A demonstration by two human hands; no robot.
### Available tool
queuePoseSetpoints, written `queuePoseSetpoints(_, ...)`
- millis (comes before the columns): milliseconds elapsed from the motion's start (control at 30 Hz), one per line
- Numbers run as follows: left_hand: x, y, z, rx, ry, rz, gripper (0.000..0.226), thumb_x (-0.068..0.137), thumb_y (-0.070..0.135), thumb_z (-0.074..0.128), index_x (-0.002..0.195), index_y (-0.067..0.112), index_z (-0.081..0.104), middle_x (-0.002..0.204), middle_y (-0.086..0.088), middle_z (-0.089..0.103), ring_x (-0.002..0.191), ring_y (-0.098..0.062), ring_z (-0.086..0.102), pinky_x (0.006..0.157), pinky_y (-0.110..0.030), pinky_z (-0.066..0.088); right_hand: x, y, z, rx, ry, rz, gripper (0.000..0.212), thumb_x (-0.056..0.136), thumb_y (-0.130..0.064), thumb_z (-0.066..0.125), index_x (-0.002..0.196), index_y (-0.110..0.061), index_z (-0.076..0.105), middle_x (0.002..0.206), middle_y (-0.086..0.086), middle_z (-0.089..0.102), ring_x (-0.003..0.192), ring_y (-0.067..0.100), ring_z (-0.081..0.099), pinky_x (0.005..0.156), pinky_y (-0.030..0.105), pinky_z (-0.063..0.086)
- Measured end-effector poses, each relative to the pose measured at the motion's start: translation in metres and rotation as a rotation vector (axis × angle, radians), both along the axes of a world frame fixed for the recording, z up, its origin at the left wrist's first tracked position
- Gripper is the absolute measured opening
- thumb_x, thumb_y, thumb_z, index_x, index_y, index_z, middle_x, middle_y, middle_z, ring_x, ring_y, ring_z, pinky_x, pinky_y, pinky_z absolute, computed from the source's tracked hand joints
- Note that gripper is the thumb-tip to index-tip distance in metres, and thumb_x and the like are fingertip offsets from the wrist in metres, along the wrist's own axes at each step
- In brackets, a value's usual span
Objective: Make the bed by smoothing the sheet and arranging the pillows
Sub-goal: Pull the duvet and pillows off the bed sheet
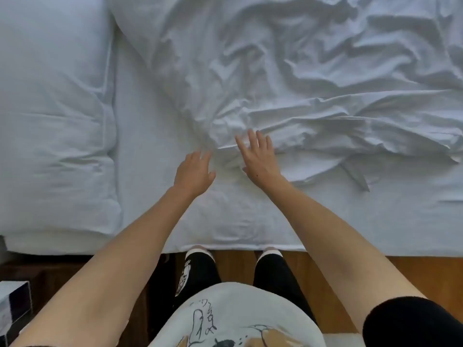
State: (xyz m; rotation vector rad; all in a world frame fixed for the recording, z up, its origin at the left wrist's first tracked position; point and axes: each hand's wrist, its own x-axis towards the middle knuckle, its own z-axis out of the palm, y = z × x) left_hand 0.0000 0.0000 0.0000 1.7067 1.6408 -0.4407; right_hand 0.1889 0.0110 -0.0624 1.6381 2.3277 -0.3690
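A white fitted sheet [155, 136] covers the mattress in front of me. On it lies a crumpled white top sheet [300, 78], bunched across the middle and right of the bed. Its near corner sits just ahead of my hands. My left hand [194, 170] is stretched out flat, fingers straight, over the sheet at that corner. My right hand [258, 156] lies beside it, fingers spread and straight, touching the crumpled edge. Neither hand holds anything. A large white pillow [52, 116] lies at the left end of the bed.
The bed's near edge [350, 249] runs across the frame above a wooden floor [413, 274]. My legs stand against that edge. A patterned box [13, 309] sits at the lower left on dark furniture beside the bed.
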Motion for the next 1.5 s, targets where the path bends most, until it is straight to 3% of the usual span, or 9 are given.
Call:
queuePoseSetpoints(100,0.005,0.014,-0.037,0.035,-0.045,0.023,0.067,0.09,0.03,0.057,0.147,0.019,0.024,0.15,-0.016,0.025,0.131,-0.034,0.033,0.098,-0.042,0.038,-0.011,0.028,-0.03,-0.025,-0.081,0.055,0.109,0.063,-0.026,0.085,0.148,-0.018,0.017,0.15,0.025,0.029,0.135,0.045,0.033,0.109,0.058,0.027)
queuePoseSetpoints(200,0.014,0.017,-0.075,0.083,-0.058,-0.023,0.084,0.088,0.033,0.062,0.152,0.019,0.01,0.156,-0.02,0.009,0.138,-0.035,0.023,0.104,-0.041,0.036,-0.009,0.052,-0.063,0.052,-0.124,0.135,0.1,0.064,-0.026,0.082,0.146,-0.014,0.026,0.144,0.023,0.039,0.125,0.046,0.043,0.106,0.059,0.032)
queuePoseSetpoints(333,0.022,0.014,-0.115,0.209,-0.013,-0.041,0.092,0.085,0.037,0.065,0.153,0.014,0.007,0.154,-0.027,0.01,0.141,-0.039,0.016,0.112,-0.041,0.026,0.002,0.069,-0.087,0.279,-0.057,0.222,0.035,0.074,-0.022,0.071,0.102,-0.006,0.06,0.09,0.01,0.061,0.079,0.031,0.058,0.081,0.041,0.048)
queuePoseSetpoints(400,0.027,0.011,-0.127,0.276,0.004,-0.023,0.094,0.083,0.038,0.068,0.152,0.012,0.011,0.151,-0.03,0.014,0.14,-0.041,0.02,0.113,-0.043,0.028,0.003,0.075,-0.089,0.276,-0.039,0.274,0.01,0.071,-0.009,0.065,0.078,-0.012,0.058,0.068,0.005,0.058,0.063,0.027,0.055,0.066,0.034,0.046)
queuePoseSetpoints(633,0.041,0.007,-0.135,0.418,-0.041,0.166,0.095,0.083,0.049,0.063,0.149,0.016,0.003,0.151,-0.033,0.013,0.14,-0.045,0.02,0.109,-0.048,0.034,-0.005,0.084,-0.058,0.06,0.181,0.194,0.021,0.056,0.005,0.068,0.066,-0.005,0.053,0.046,0.011,0.057,0.035,0.031,0.052,0.043,0.022,0.022)
queuePoseSetpoints(833,0.038,0.016,-0.086,0.531,-0.139,0.453,0.104,0.074,0.05,0.071,0.148,0.011,0.009,0.152,-0.027,0.022,0.139,-0.038,0.03,0.105,-0.047,0.042,-0.001,0.045,0.028,-0.002,0.302,0.049,0.027,0.068,0.008,0.058,0.07,-0.01,0.038,0.046,0.013,0.048,0.038,0.027,0.026,0.046,0.025,0.01)
queuePoseSetpoints(1033,0.046,0.028,-0.006,0.714,-0.265,0.49,0.051,0.079,0.03,0.06,0.12,-0.001,0.052,0.116,-0.019,0.058,0.1,-0.035,0.06,0.067,-0.042,0.054,0.008,0.036,0.127,-0.012,0.337,-0.013,0.021,0.085,-0.002,0.051,0.077,-0.01,0.034,0.055,0.012,0.039,0.049,0.031,0.03,0.052,0.034,0.019)
queuePoseSetpoints(1167,0.041,0.034,0.05,0.793,-0.291,0.303,0.02,0.074,0.007,0.063,0.092,0.001,0.059,0.082,-0.015,0.062,0.068,-0.035,0.059,0.05,-0.038,0.049,0.018,0.024,0.181,-0.031,0.329,-0.086,0.016,0.09,-0.008,0.047,0.08,-0.009,0.035,0.061,0.013,0.04,0.057,0.033,0.034,0.055,0.036,0.021)
queuePoseSetpoints(1500,0.043,0.004,0.226,0.931,-0.296,-0.169,0.016,0.065,0.008,0.06,0.08,0.006,0.057,0.071,-0.015,0.064,0.058,-0.038,0.061,0.048,-0.031,0.042,0.072,-0.015,0.278,0.32,0.537,-0.093,0.033,0.086,-0.034,0.052,0.089,-0.002,0.059,0.076,0.014,0.06,0.07,0.036,0.055,0.054,0.032,0.035)
